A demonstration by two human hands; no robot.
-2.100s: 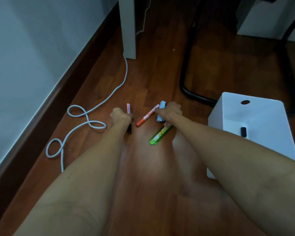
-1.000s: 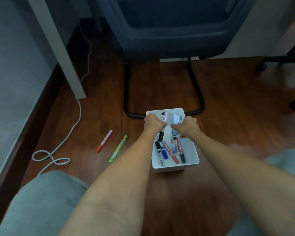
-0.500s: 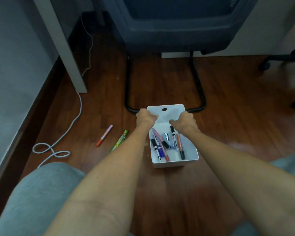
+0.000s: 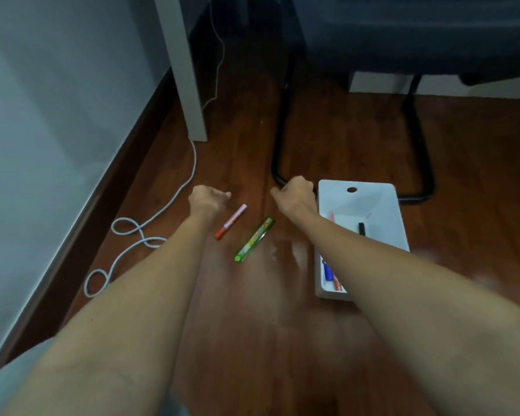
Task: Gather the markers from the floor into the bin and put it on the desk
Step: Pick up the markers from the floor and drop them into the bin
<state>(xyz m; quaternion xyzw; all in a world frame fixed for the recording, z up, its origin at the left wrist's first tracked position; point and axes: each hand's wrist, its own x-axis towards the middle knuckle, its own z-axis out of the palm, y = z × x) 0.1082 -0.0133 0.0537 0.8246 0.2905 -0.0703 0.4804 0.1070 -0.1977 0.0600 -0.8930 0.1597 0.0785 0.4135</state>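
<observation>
Two markers lie on the wooden floor: a pink one with an orange cap [image 4: 230, 221] and a green one [image 4: 254, 239] to its right. My left hand [image 4: 206, 200] hovers just left of the pink marker's far end, fingers loosely curled, holding nothing. My right hand [image 4: 294, 195] hangs above the floor between the green marker and the white bin [image 4: 400, 223], also curled and empty. The bin stands on the floor at the right with several markers inside; my right forearm hides much of its inside.
A white desk leg [image 4: 189, 85] stands at the back, with a grey cable [image 4: 150, 223] looping along the floor by the dark skirting board. A dark chair with a black tube frame [image 4: 279, 139] stands behind the bin.
Both hands have let go of their markers into the bin and swung left, back over the two markers on the floor. The view has turned left with them.
</observation>
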